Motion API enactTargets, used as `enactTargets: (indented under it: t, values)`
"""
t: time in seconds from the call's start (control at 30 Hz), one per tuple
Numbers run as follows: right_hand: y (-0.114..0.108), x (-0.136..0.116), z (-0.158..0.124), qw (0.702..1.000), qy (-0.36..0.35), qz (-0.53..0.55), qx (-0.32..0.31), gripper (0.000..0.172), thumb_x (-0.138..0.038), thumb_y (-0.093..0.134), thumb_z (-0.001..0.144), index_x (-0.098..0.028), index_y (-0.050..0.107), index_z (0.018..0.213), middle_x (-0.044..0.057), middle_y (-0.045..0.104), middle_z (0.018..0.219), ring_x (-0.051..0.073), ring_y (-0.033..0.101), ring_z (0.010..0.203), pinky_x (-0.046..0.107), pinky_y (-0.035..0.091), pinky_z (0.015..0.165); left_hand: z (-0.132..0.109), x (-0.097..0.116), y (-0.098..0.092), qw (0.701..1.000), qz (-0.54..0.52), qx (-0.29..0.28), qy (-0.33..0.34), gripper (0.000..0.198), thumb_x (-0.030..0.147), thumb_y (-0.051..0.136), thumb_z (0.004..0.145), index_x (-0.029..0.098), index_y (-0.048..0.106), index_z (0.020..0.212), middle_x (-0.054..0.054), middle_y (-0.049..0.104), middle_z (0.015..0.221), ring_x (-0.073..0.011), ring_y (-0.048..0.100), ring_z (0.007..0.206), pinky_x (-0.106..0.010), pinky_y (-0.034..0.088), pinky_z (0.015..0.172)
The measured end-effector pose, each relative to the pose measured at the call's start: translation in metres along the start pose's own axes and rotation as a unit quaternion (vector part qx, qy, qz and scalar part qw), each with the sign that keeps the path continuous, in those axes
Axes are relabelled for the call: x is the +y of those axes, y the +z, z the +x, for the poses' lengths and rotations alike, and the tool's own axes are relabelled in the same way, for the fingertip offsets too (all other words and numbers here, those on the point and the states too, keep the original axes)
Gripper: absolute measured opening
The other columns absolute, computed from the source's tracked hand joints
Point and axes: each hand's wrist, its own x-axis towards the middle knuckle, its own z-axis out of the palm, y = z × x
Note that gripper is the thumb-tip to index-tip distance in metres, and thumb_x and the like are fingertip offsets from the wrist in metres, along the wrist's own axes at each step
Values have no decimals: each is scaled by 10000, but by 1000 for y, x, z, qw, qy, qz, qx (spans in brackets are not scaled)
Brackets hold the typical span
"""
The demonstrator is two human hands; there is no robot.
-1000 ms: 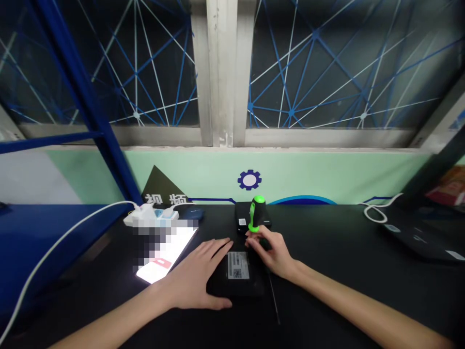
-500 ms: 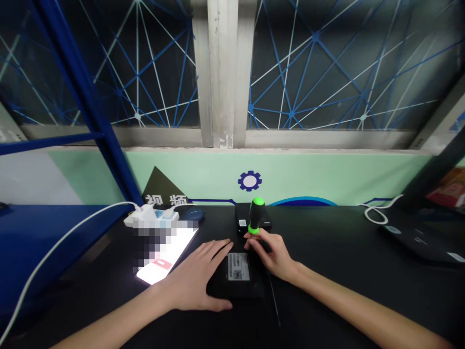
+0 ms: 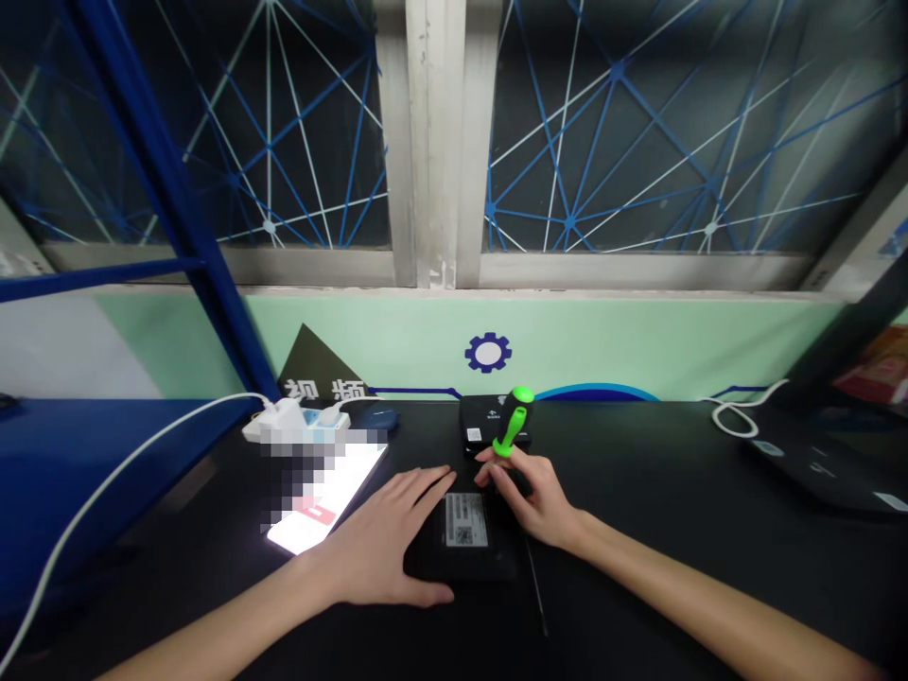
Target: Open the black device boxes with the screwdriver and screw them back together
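A flat black box-like device [image 3: 461, 566] with a printed label [image 3: 466, 519] lies on the black table. My left hand [image 3: 390, 534] braces its left side, thumb along the near edge and fingers at the far edge. In my right hand [image 3: 535, 497] is a screwdriver [image 3: 515, 421] with a black and bright green handle, pinched low near the collar. It stands over the device's far right part, handle leaning right; my fingers hide its tip. A thin metal rod [image 3: 537, 586] lies right of the device, its upper end under my right hand.
Behind the screwdriver sits another black box [image 3: 477, 416]. At left are a bright phone [image 3: 333, 497], a white power strip [image 3: 294, 423] with a cable, and a dark blue object [image 3: 379, 419]. A flat black device [image 3: 827, 478] and white cable [image 3: 734, 421] lie at right.
The screwdriver's handle has tilted to the right and turned, now showing a green strip on its side. My left hand and the device have stayed put.
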Motion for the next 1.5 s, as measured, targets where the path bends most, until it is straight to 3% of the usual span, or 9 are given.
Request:
enactTargets:
  t: [0.27, 0.63, 1.13, 1.5]
  values:
    - [3, -1, 3, 1000, 10, -17, 22, 97, -238, 525, 1002, -189, 600, 1039, 31, 709, 784, 135, 671, 664, 226, 531, 661, 0, -1, 0, 1000, 1, 2, -2, 1099, 731, 661, 761, 305, 97, 1602, -87, 217, 1643, -388, 256, 1471, -569, 248, 1186]
    - [1, -1, 1, 1000, -3, -10, 8, 160, -210, 468, 1021, -189, 588, 1124, 41, 708, 844, 132, 657, 689, 237, 526, 708, -1, 0, 0, 1000, 3, 2, -6, 1104, 727, 670, 755, 313, 95, 1601, -80, 217, 1644, -391, 257, 1470, -570, 254, 1183]
    - [4, 2, 3, 999, 20, -25, 39, 110, -292, 541, 997, -196, 595, 997, 35, 691, 792, 146, 657, 653, 244, 539, 635, 0, 2, -2, 1000, 7, -17, -11, 1111, 760, 634, 762, 298, 75, 1604, -87, 194, 1650, -390, 233, 1479, -580, 234, 1188]
    - [1, -2, 1, 1000, 4, -11, 10, 181, -249, 479, 1011, -194, 564, 1161, 48, 710, 832, 160, 669, 696, 269, 539, 696, -1, -1, 1, 1000, -2, 2, 0, 1116, 726, 673, 753, 314, 79, 1603, -88, 220, 1642, -396, 254, 1470, -573, 243, 1186]
